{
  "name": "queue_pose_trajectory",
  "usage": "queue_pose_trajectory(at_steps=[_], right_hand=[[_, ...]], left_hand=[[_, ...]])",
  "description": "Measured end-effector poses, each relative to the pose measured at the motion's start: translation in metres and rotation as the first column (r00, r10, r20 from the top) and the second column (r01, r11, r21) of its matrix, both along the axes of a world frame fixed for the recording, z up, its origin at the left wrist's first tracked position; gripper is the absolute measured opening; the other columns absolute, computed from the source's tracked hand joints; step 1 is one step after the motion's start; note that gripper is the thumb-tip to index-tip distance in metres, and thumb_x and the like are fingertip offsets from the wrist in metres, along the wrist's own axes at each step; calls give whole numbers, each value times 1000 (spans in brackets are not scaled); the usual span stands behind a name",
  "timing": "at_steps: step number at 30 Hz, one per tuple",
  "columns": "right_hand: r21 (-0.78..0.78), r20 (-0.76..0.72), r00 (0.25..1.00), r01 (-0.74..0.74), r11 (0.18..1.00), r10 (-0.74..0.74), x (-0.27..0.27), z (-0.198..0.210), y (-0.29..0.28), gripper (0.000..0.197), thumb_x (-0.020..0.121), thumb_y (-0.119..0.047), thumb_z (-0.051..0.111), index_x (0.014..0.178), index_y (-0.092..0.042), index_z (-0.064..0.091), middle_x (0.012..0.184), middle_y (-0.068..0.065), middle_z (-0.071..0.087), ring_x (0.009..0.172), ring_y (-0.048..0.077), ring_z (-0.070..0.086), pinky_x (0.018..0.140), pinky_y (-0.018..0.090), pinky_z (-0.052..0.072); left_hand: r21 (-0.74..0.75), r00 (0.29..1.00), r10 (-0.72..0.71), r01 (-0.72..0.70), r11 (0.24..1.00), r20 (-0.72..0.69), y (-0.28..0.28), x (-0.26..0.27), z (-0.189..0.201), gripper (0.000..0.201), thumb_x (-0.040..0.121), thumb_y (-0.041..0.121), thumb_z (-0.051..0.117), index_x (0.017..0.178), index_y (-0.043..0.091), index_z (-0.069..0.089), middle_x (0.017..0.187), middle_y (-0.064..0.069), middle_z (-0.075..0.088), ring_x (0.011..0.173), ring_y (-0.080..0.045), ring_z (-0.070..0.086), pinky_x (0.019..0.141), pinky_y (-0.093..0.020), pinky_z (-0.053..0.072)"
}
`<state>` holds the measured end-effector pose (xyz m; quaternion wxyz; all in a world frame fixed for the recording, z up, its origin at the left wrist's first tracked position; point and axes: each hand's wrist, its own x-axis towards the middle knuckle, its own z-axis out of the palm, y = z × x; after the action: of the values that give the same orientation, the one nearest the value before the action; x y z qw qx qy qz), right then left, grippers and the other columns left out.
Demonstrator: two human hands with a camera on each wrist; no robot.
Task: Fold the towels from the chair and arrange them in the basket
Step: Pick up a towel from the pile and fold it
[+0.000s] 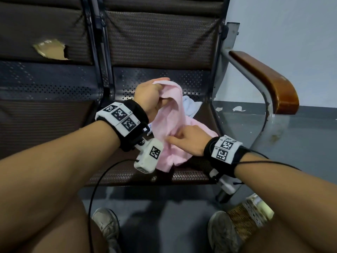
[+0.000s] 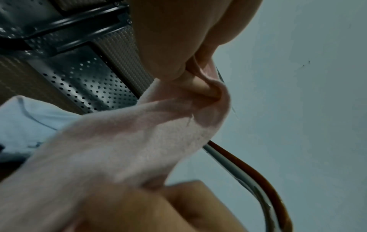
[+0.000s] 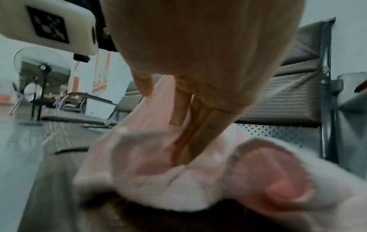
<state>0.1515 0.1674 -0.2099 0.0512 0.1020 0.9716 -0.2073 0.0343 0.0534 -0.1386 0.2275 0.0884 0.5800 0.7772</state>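
Note:
A pink towel (image 1: 169,125) hangs over the dark chair seat (image 1: 191,176). My left hand (image 1: 151,95) grips its top edge and holds it up; the left wrist view shows the fingers (image 2: 178,62) curled round the pink towel (image 2: 129,141). Lower down, my right hand (image 1: 184,138) pinches a fold of the same cloth; its fingers (image 3: 190,119) dig into the pink towel (image 3: 158,172) in the right wrist view. A pale blue towel (image 1: 191,106) lies on the seat behind it, also visible as the blue towel (image 2: 29,122). A woven basket (image 1: 244,218) stands on the floor at lower right, mostly hidden by my right forearm.
A brown wooden armrest (image 1: 269,79) on a metal frame bounds the seat on the right. Another seat with a torn backrest (image 1: 51,50) adjoins on the left. My shoes (image 1: 107,225) stand on the grey floor below, and a black cable (image 1: 102,179) hangs from my left wrist.

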Motion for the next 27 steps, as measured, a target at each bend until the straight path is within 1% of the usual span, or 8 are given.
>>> queue_pose_trajectory(at_steps=[2, 8, 11, 14, 17, 21, 24, 27], right_hand=[[-89, -24, 995, 93, 992, -95, -8, 0, -5, 71, 86, -77, 42, 69, -11, 64, 69, 3, 69, 67, 19, 65, 64, 33, 49], [-287, -244, 892, 309, 907, -381, -17, 16, 19, 22, 96, -14, 45, 90, -8, 66, 87, 15, 68, 84, 34, 67, 72, 35, 51], [-480, -362, 742, 370, 796, -564, -16, 25, 38, 26, 97, -11, 39, 92, -6, 65, 85, 10, 64, 81, 28, 60, 72, 35, 48], [-427, -484, 676, 372, 824, -556, -14, 27, 55, 30, 100, -21, 43, 82, -7, 62, 81, 8, 64, 78, 25, 58, 70, 35, 43], [-126, -561, 778, 256, 959, -281, -4, 22, 67, 34, 97, -31, 57, 65, -23, 49, 64, -8, 52, 60, 12, 48, 58, 28, 30], [225, -232, 970, -22, 974, 76, 6, 9, 76, 24, 90, -42, 68, 79, -20, 61, 79, 0, 64, 73, 19, 57, 67, 32, 44], [305, -3, 996, -87, 948, 92, 7, 1, 73, 20, 92, -33, 61, 83, -16, 66, 78, 4, 67, 80, 26, 64, 75, 35, 51], [270, -33, 999, 35, 962, -27, 5, 0, 72, 33, 98, -33, 48, 70, -19, 57, 65, 3, 57, 69, 28, 60, 64, 34, 48]], left_hand=[[-2, 999, -35, 35, 999, -7, 3, 6, 3, 26, 94, -1, 52, 113, 3, 69, 93, -13, 70, 79, -19, 66, 70, -29, 56], [-186, 991, 11, -36, 982, -131, -7, -6, 1, 22, 79, -5, 71, 96, 8, 63, 86, -11, 64, 76, -23, 62, 70, -35, 55], [-350, 965, -38, -57, 935, -259, -19, -22, -9, 35, 74, -16, 62, 80, 18, 54, 76, -6, 56, 64, -20, 52, 55, -31, 48], [-414, 938, -2, -151, 898, -347, -25, -31, -17, 36, 74, -13, 57, 82, 22, 57, 92, -13, 63, 74, -27, 60, 58, -37, 51], [-426, 922, 133, -292, 856, -363, -31, -41, -21, 29, 77, -4, 55, 84, 24, 58, 101, -11, 66, 80, -28, 67, 58, -36, 59], [-420, 953, 243, -299, 857, -182, -38, -55, -24, 18, 92, 1, 49, 80, 10, 59, 81, -14, 63, 61, -26, 65, 46, -30, 56], [-364, 972, 229, -232, 902, -51, -40, -55, -25, 23, 93, -7, 45, 84, 0, 65, 70, -12, 59, 48, -17, 59, 41, -19, 47], [-278, 982, 177, -153, 948, 62, -37, -51, -20, 6, 90, 2, 60, 89, 3, 66, 80, -12, 61, 58, -18, 61, 58, -27, 51]])
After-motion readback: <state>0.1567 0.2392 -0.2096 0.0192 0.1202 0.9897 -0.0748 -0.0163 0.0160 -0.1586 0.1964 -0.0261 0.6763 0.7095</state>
